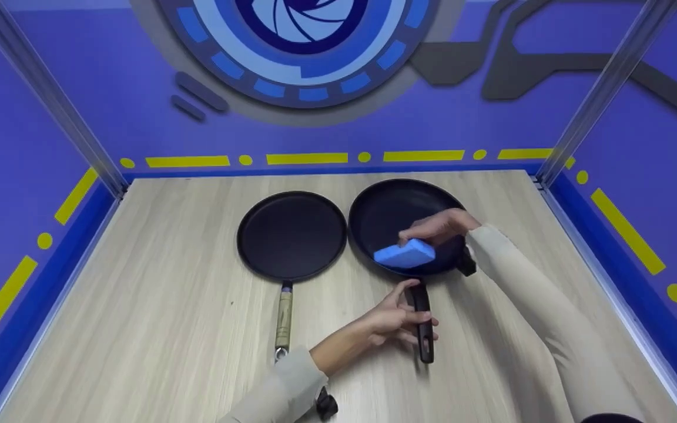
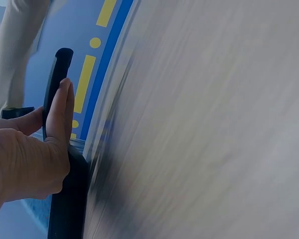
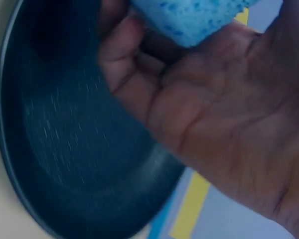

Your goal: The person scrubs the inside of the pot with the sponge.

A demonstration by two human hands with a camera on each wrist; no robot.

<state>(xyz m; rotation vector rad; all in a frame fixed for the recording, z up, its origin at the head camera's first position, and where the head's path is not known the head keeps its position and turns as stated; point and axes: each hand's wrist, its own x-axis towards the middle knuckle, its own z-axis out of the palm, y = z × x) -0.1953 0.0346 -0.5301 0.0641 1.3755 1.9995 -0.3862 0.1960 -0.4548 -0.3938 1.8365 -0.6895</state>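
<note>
My left hand [image 1: 394,317] holds the black handle [image 1: 425,335] of a deep frying pan [image 1: 400,205], thumb on one side and fingers on the other. In the left wrist view the handle [image 2: 55,84] passes between thumb and fingers. A blue sponge [image 1: 406,254] is in my right hand [image 1: 438,228], over the near part of that pan. The right wrist view has the sponge [image 3: 194,20] gripped by curled fingers, with the pan's dark inside [image 3: 89,124] behind, marked by small pale streaks.
A flat black pan [image 1: 291,235] with a wood-look handle [image 1: 284,320] lies to the left, its rim right beside the frying pan's. Blue-purple walls [image 1: 338,138] enclose the back and sides of the pale wooden table [image 1: 168,294].
</note>
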